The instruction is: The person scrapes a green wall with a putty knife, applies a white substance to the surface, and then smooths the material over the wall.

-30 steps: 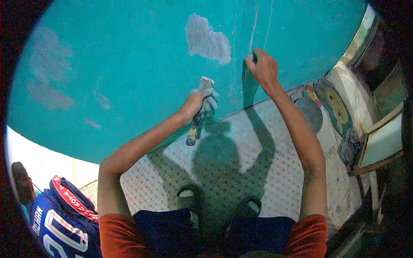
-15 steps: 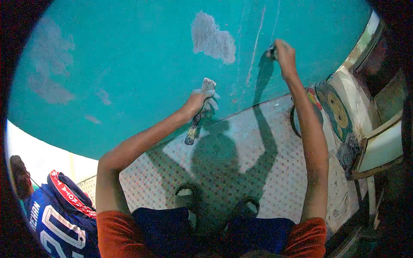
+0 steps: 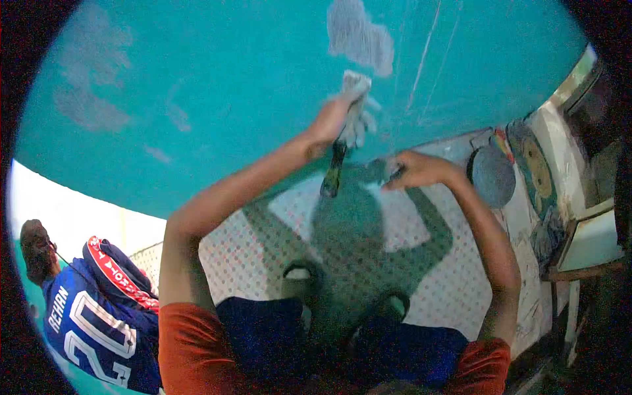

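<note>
My left hand (image 3: 339, 118) is closed around a putty knife (image 3: 334, 168), with white paste smeared over its fingers. The knife's pale, coated blade (image 3: 356, 79) points up in front of the teal wall (image 3: 217, 85), and its dark, stained handle hangs below the hand. Lower and to the right, my right hand (image 3: 421, 169) is closed on a small dark tool (image 3: 395, 173), mostly hidden by the fingers and blurred. Above the left hand, a grey filler patch (image 3: 361, 39) marks the wall. Thin pale streaks (image 3: 424, 56) run down the wall to its right.
Below lies a dotted tile floor (image 3: 224, 257) with my shadow across it. A person in a blue jersey (image 3: 99, 329) is at the left. A round grey object (image 3: 492, 174) rests near the wall's foot at right, beside a painted cartoon panel (image 3: 534, 164) and a wooden-edged frame (image 3: 586, 243).
My right hand has come down and left from the streaked wall, toward the left hand. My left hand, still holding the putty knife, has risen somewhat. The view has shifted slightly.
</note>
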